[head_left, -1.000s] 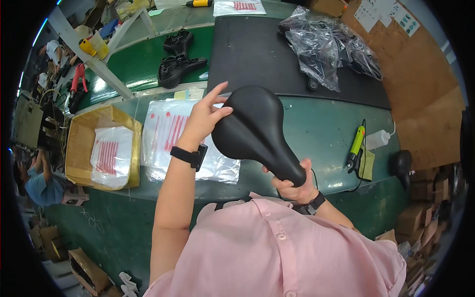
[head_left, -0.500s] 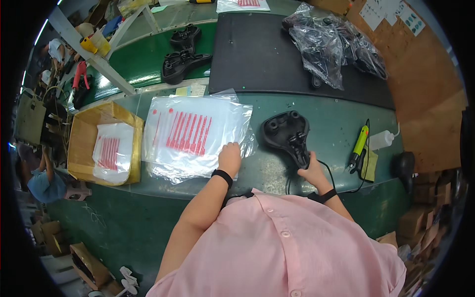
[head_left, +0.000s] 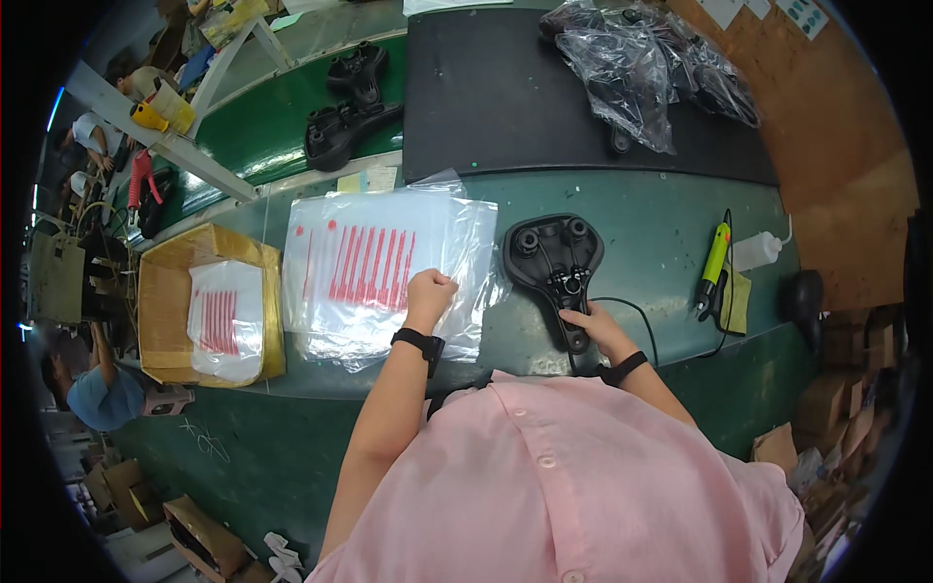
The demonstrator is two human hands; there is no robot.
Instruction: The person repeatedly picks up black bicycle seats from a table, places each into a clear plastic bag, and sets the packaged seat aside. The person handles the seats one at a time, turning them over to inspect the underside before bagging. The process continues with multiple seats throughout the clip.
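A black bicycle saddle point(head_left: 549, 255) lies underside up on the green bench, its wide end away from me and its nose toward me. My right hand point(head_left: 600, 330) grips the nose, with the thumb across the underside. To the left is a stack of clear plastic bags point(head_left: 321, 262) printed with red lines. Over the right part of that stack is my left hand point(head_left: 430, 296), fingers curled closed. Whether a bag edge is pinched in it is hidden.
A yellowish box point(head_left: 155, 321) with more printed bags stands at left. Beyond are bare saddles point(head_left: 335, 136) and bagged saddles point(head_left: 622, 73) on a black mat point(head_left: 476, 97). At right lie a yellow-green power screwdriver point(head_left: 714, 262), a cable, a cloth and a white squeeze bottle point(head_left: 756, 251).
My right hand has drawn the saddle slightly toward me and to the left, turning it straighter. My left hand has moved left over the bags, its fingers more curled.
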